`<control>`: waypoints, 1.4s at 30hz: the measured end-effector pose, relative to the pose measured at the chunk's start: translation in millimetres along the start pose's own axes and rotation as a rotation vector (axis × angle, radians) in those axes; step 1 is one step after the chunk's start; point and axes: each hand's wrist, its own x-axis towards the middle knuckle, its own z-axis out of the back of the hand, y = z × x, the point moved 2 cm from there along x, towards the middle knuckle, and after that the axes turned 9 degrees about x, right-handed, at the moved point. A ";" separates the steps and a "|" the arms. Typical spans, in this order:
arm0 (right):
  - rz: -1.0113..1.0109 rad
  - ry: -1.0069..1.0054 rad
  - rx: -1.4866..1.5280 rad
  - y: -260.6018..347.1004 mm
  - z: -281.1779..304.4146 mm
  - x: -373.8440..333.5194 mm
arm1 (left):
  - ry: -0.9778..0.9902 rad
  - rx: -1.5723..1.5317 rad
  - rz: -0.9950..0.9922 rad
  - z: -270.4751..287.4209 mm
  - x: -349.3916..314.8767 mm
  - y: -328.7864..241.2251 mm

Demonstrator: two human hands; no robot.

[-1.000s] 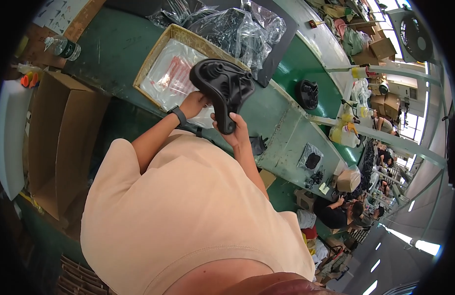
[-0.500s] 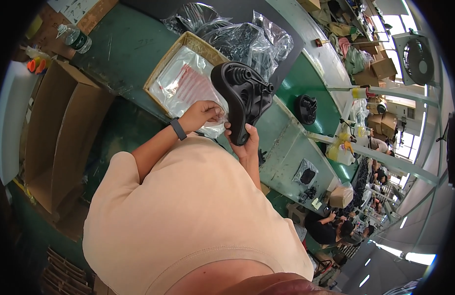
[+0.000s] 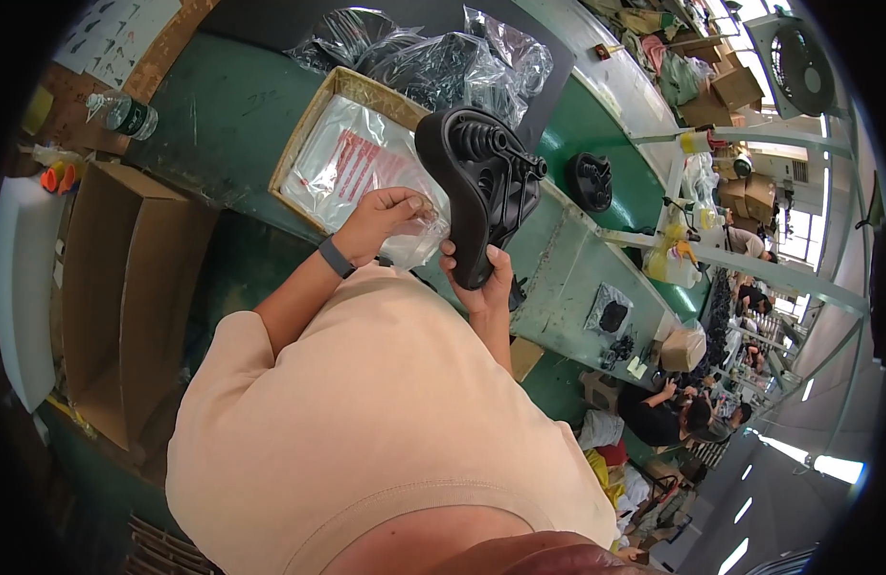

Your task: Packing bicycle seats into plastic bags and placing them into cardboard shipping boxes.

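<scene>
My right hand (image 3: pixel 483 283) grips a black bicycle saddle (image 3: pixel 454 192) by its narrow nose. The saddle's wide end points away from me, and its underside with coil springs and rails faces right. To its left, my left hand (image 3: pixel 374 222) pinches the edge of a clear plastic bag (image 3: pixel 416 244) between thumb and fingers. That bag spreads beside the saddle's nose; its outline is hard to make out. Just beyond my left hand, flat clear bags with red print (image 3: pixel 345 177) lie in a shallow open carton (image 3: pixel 288 151).
Bagged black items (image 3: pixel 462 67) lie behind the carton. Another black saddle (image 3: pixel 589 182) rests on the green surface to the right. A water bottle (image 3: pixel 127 115) is at the far left, above tall cardboard cartons (image 3: pixel 108 287). Other people work in the right background.
The view has shifted slightly. My left hand has moved a little away from the saddle, still pinching the bag. The saddle stays in my right hand.
</scene>
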 end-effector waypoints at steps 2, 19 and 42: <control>0.000 0.005 0.019 -3.1 2.0 3.6 | -0.034 -0.014 0.022 1.9 -1.0 -3.2; 0.102 0.003 -0.483 -21.2 -16.7 32.3 | -0.190 0.038 0.075 104.1 -34.7 -77.9; 0.559 0.363 -1.886 -39.3 -9.8 115.3 | 0.118 1.697 -1.045 -75.8 14.6 -171.1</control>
